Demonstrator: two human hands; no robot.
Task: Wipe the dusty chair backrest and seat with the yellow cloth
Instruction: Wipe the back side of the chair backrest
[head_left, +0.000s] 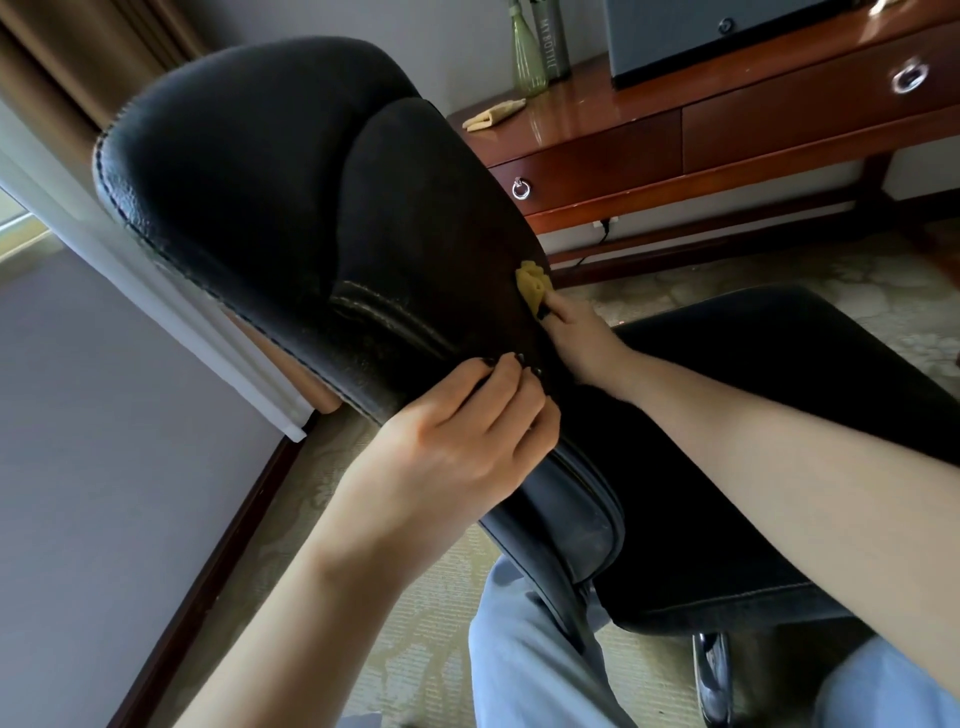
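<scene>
The right hand (579, 340) is pinching the bunched yellow cloth (532, 288) against the backrest (291, 208), on its side facing the seat (753, 415). The left hand (467, 421) is gripping the backrest's near edge, fingers curled over it.

Single view: head-worn wide-angle camera, aimed forward and down. The backrest (291, 208) is viewed from above at close range and fills the upper left and centre of the frame. The frame is rolled, so the backrest appears slanted. The seat (779, 405) is framed just right of the backrest. The left hand (457, 447) and right hand (576, 338) are seen reaching in from the bottom edge to the backrest. The desk (727, 135) is caught well beyond the backrest, top right.
</scene>
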